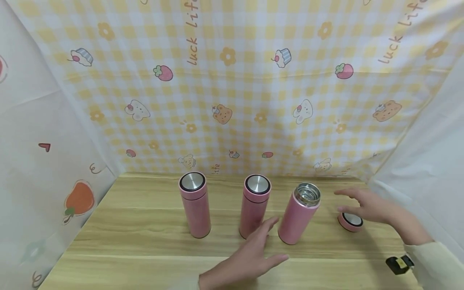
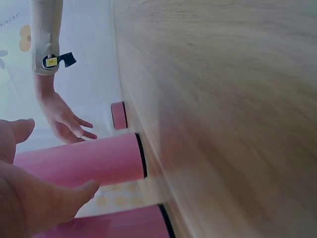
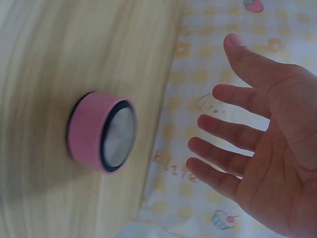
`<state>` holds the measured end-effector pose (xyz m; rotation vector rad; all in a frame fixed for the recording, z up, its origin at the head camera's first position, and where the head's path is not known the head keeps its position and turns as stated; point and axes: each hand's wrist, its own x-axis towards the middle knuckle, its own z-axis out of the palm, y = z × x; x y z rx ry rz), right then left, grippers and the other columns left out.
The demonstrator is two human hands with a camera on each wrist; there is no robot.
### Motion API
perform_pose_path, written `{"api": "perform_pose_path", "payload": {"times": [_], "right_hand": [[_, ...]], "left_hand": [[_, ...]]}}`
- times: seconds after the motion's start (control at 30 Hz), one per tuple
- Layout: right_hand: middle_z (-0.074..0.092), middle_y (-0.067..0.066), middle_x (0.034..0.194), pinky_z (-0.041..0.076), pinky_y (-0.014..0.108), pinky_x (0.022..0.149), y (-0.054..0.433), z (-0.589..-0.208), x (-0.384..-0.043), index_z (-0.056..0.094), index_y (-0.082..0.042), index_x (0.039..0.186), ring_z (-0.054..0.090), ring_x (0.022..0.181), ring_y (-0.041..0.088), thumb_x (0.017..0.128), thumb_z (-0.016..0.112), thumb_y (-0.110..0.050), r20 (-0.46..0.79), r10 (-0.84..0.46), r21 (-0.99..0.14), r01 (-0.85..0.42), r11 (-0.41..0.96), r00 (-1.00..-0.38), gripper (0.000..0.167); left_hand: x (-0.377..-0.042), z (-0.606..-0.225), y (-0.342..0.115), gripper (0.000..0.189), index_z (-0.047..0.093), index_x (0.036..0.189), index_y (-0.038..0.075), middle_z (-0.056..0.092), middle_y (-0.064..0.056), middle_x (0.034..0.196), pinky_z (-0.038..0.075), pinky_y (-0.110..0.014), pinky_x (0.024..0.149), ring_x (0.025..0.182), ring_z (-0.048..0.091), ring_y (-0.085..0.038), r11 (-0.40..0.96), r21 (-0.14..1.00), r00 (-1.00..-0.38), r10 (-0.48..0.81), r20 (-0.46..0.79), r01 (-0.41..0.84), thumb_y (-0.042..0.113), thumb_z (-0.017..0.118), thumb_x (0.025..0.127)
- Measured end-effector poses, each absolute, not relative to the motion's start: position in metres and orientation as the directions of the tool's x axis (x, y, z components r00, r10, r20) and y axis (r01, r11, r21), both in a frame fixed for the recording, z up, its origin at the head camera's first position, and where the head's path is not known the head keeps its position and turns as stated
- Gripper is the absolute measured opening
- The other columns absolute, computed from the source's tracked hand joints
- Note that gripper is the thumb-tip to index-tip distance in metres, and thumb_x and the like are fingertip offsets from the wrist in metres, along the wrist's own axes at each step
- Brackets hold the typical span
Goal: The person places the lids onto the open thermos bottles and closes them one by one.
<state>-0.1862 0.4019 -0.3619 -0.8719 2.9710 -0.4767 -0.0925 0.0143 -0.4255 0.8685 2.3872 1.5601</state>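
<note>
Three pink thermos bottles stand in a row on the wooden table. The left thermos [image 1: 197,209] and the middle thermos [image 1: 255,205] wear lids with silver tops. On the right, the uncapped thermos [image 1: 297,217] shows its bare steel mouth. Its pink lid [image 1: 350,222] lies on the table farther right, silver top up. My left hand [image 1: 250,257] is near the uncapped thermos, in front of the middle one, thumb and fingers spread, gripping nothing. My right hand [image 1: 373,205] hovers above the lid, apart from it; in the right wrist view its fingers [image 3: 228,134] are extended and the palm holds nothing.
A yellow checked cloth [image 1: 232,88] with cartoon prints hangs behind the table [image 1: 145,225]. White cloth [image 1: 40,133] closes off the left side, and more white cloth [image 1: 427,161] hangs at the right. A small black device [image 1: 400,264] is fixed at the right sleeve.
</note>
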Motion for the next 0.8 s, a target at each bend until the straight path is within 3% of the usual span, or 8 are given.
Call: {"api": "perform_pose_path", "payload": {"times": [0.13, 0.23, 0.37, 0.6, 0.8], "right_hand": [[0.064, 0.023, 0.125, 0.054, 0.058, 0.083, 0.407, -0.370, -0.190, 0.063, 0.006, 0.129, 0.064, 0.102, 0.044, 0.091, 0.079, -0.027, 0.065, -0.525, -0.288, -0.520, 0.804, -0.849, 0.052], [0.062, 0.027, 0.126, 0.053, 0.060, 0.084, 0.412, -0.374, -0.194, 0.060, 0.008, 0.130, 0.062, 0.104, 0.048, 0.091, 0.079, -0.025, 0.023, -0.515, -0.319, -0.494, 0.808, -0.857, 0.054], [0.058, 0.031, 0.129, 0.052, 0.063, 0.085, 0.421, -0.378, -0.197, 0.057, 0.011, 0.132, 0.058, 0.107, 0.055, 0.091, 0.079, -0.027, -0.047, -0.497, -0.361, -0.449, 0.818, -0.867, 0.059], [0.060, 0.029, 0.126, 0.053, 0.061, 0.084, 0.428, -0.387, -0.198, 0.060, 0.009, 0.129, 0.061, 0.104, 0.052, 0.088, 0.081, -0.035, -0.148, -0.442, -0.344, -0.373, 0.862, -0.885, 0.064], [0.064, 0.027, 0.113, 0.055, 0.056, 0.079, 0.429, -0.394, -0.197, 0.062, 0.009, 0.124, 0.062, 0.098, 0.048, 0.082, 0.086, -0.022, -0.149, -0.442, -0.308, -0.383, 0.871, -0.884, 0.058]], "left_hand": [[-0.101, -0.429, 0.030, 0.082, 0.028, 0.158, 0.017, 0.035, 0.001, 0.158, 0.041, -0.034, 0.109, 0.141, 0.039, -0.022, 0.233, 0.911, -0.845, 0.500, 0.188, 0.341, 0.037, 0.075, 0.094], [-0.106, -0.430, 0.041, 0.085, 0.026, 0.159, 0.017, 0.033, 0.001, 0.159, 0.038, -0.035, 0.112, 0.145, 0.031, -0.021, 0.174, 0.932, -0.863, 0.461, 0.207, 0.317, 0.034, 0.077, 0.093], [-0.109, -0.432, 0.054, 0.088, 0.026, 0.159, 0.019, 0.033, 0.002, 0.159, 0.036, -0.036, 0.113, 0.145, 0.032, -0.019, 0.125, 0.952, -0.893, 0.399, 0.211, 0.280, 0.034, 0.080, 0.090], [-0.113, -0.435, 0.068, 0.089, 0.030, 0.158, 0.021, 0.035, 0.005, 0.158, 0.035, -0.043, 0.114, 0.143, 0.034, -0.019, 0.153, 0.947, -0.912, 0.351, 0.214, 0.281, 0.037, 0.082, 0.088], [-0.121, -0.433, 0.079, 0.086, 0.034, 0.154, 0.033, 0.042, 0.011, 0.152, 0.039, -0.050, 0.110, 0.139, 0.040, -0.015, 0.187, 0.944, -0.933, 0.293, 0.210, 0.272, 0.036, 0.085, 0.085]]}}
